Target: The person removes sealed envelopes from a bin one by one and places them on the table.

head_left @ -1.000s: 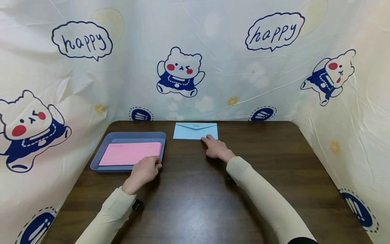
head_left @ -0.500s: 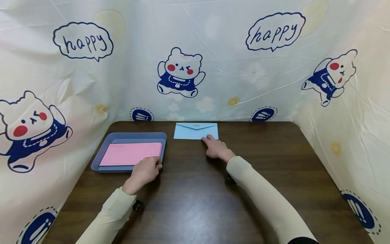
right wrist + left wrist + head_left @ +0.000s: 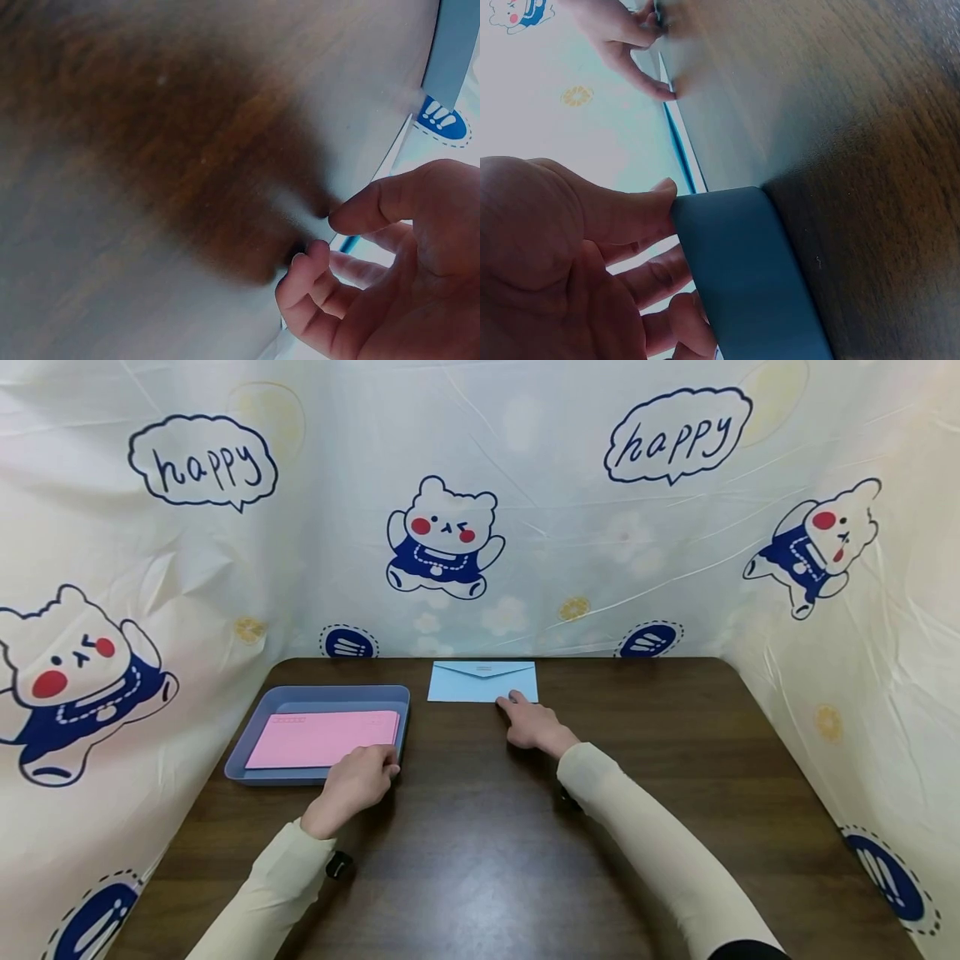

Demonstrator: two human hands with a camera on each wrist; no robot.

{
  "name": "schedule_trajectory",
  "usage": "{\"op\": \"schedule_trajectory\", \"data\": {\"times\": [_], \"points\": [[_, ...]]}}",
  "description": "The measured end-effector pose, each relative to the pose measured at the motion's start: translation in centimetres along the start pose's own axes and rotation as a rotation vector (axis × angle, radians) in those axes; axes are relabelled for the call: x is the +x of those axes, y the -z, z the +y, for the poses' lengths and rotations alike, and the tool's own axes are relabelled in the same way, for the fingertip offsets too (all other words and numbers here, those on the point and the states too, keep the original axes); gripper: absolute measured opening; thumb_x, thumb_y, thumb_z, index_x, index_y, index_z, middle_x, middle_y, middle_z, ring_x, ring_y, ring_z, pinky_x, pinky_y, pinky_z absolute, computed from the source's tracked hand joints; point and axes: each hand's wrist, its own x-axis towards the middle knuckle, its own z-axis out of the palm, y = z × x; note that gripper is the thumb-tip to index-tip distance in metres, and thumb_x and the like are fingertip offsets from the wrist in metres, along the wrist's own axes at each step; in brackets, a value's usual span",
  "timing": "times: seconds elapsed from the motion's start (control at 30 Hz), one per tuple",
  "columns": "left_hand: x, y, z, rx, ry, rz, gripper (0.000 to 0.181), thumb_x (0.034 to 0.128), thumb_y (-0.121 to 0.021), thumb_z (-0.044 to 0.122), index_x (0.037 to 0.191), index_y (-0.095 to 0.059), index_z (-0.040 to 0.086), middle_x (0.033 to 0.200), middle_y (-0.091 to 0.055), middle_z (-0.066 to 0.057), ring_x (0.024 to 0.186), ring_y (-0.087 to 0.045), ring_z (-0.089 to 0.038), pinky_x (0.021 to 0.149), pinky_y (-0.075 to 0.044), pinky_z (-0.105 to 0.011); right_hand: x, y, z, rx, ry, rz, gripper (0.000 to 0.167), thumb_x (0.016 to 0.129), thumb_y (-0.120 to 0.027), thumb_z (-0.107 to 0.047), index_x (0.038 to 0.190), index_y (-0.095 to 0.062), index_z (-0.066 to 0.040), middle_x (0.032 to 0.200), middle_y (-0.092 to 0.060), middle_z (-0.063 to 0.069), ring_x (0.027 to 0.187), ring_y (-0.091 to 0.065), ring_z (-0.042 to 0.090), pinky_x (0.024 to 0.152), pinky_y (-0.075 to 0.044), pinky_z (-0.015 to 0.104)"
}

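At the near right corner of the blue tray (image 3: 281,694), my left hand (image 3: 358,778) grips the rim. The left wrist view shows its thumb (image 3: 634,212) at the tray's top edge and the other fingers behind the wall. Pink envelopes (image 3: 318,740) lie stacked in the tray. My right hand (image 3: 534,725) rests at the front right corner of a light blue envelope (image 3: 472,685), which lies flat with its flap side up near the table's far edge. Its thumb (image 3: 375,206) and fingertips touch down around the envelope's front edge; some fingers are bent.
The brown wooden table (image 3: 487,843) reaches back to a patterned curtain (image 3: 555,552) with bears and "happy" bubbles. The curtain also hangs along the left and right sides. The tray stands at the back left, a small gap from the light blue envelope.
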Motion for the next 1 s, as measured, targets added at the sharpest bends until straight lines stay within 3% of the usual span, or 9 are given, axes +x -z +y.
{"op": "schedule_trajectory", "data": {"times": [0.2, 0.5, 0.8, 1.0], "points": [[0.2, 0.1, 0.2, -0.004, 0.016, -0.025, 0.012, 0.0999, -0.070, 0.008, 0.088, -0.067, 0.008, 0.072, -0.056, -0.004, 0.065, -0.053, -0.024, 0.058, -0.044, -0.037, -0.2, 0.0, 0.1, 0.018, -0.002, 0.008, 0.063, 0.103, -0.054, -0.009, 0.163, -0.038, -0.013, 0.170, -0.025, 0.017, 0.135, -0.054, 0.039, 0.087, -0.050, 0.052], [0.2, 0.4, 0.0, -0.011, 0.038, -0.066, 0.010, 0.1004, -0.069, 0.009, 0.090, -0.067, 0.007, 0.073, -0.056, -0.006, 0.066, -0.053, -0.025, 0.059, -0.044, -0.038, -0.3, 0.0, -0.1, 0.062, 0.032, 0.062, 0.063, 0.102, -0.054, -0.007, 0.163, -0.038, -0.010, 0.169, -0.028, 0.018, 0.149, -0.040, 0.036, 0.100, -0.050, 0.057], [0.5, 0.4, 0.0, -0.029, 0.041, -0.087, 0.010, 0.1005, -0.070, 0.009, 0.091, -0.067, 0.007, 0.073, -0.056, -0.007, 0.067, -0.054, -0.025, 0.060, -0.045, -0.037, 0.2, 0.0, -0.5, 0.114, 0.062, 0.180, 0.060, 0.099, -0.054, -0.003, 0.158, -0.046, -0.010, 0.162, -0.041, 0.013, 0.142, -0.048, 0.031, 0.088, -0.055, 0.051], [0.5, 1.0, 0.2, -0.035, 0.039, -0.128, 0.011, 0.1013, -0.070, 0.011, 0.092, -0.068, 0.006, 0.073, -0.057, -0.007, 0.068, -0.055, -0.024, 0.062, -0.045, -0.037, 0.2, 0.1, -1.4, 0.123, 0.089, 0.182, 0.059, 0.099, -0.054, -0.002, 0.157, -0.048, -0.009, 0.160, -0.044, 0.014, 0.143, -0.048, 0.032, 0.100, -0.052, 0.053]]}}
